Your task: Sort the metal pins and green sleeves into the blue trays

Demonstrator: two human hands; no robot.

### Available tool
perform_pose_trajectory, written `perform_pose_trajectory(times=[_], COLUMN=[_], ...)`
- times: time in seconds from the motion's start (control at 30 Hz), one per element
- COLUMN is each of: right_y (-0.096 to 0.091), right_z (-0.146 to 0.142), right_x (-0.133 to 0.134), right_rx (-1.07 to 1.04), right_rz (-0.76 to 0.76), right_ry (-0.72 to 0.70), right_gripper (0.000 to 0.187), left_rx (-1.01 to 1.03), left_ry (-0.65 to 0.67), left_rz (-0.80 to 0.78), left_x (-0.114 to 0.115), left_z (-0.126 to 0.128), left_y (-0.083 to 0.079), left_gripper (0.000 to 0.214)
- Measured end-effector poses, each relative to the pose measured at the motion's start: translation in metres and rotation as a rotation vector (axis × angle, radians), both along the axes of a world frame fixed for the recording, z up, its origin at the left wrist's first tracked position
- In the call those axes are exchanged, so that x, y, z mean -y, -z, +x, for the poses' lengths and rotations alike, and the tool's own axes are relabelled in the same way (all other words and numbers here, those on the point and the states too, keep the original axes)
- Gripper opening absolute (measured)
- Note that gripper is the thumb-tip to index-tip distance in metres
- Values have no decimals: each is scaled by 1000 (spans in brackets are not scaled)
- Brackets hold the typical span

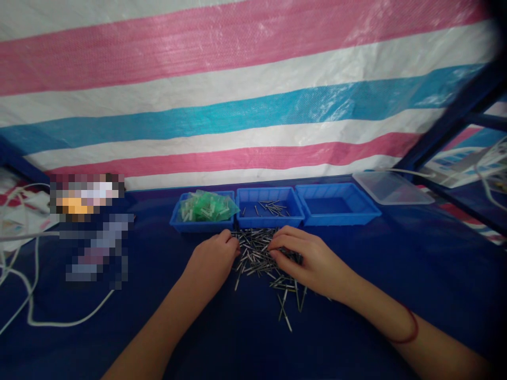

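Observation:
A loose heap of thin metal rods lies on the dark blue table, in front of a row of blue bins. At the heap's left edge is my left hand, its fingers curled together; whatever they hold is hidden. My right hand reaches over the heap's right side, thumb and forefinger tips nearly meeting among the rods. I cannot make out what is between those tips. More rods lie in the middle blue bin. Green plastic bags with pale pieces inside fill the left blue bin.
The right blue bin stands beside the middle one, with a clear plastic lid at its far right. White cables loop across the table's left side, near blurred-out items. A striped plastic sheet hangs behind.

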State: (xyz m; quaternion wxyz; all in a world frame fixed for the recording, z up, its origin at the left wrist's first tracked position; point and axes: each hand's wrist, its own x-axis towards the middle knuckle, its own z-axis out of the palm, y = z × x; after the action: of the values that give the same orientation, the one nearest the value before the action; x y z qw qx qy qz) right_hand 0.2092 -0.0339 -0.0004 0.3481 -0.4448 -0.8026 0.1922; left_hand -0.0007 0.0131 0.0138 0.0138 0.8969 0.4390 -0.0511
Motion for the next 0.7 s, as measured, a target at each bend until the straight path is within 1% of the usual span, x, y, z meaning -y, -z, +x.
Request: perform_pose_trajectory(times=[0.23,0.3,0.33,0.4,0.47,0.57,0.7], right_y=[0,0,1,2,3,3,2], right_z=[-2,-2,-2,-3,-5,-10,-17], right_x=[2,2,2,2,3,5,7], right_rx=[11,12,14,15,-6,-88,-232], right_rz=[-4,-1,2,9,0,-63,-169], right_ry=[-8,-5,0,12,15,-18,-27], right_gripper=[11,11,11,10,7,9,12], left_rx=[-36,1,55,253,519,862,1141], left_ry=[-42,-41,-36,-15,-11,-68,-165], left_rz=[12,-6,-33,-117,-221,-405,-707], left_x=[2,1,1,2,5,12,19], left_z=[1,1,1,4,9,20,32], left_y=[1,1,0,-2,-4,-3,7], left_gripper=[20,20,20,21,22,23,28])
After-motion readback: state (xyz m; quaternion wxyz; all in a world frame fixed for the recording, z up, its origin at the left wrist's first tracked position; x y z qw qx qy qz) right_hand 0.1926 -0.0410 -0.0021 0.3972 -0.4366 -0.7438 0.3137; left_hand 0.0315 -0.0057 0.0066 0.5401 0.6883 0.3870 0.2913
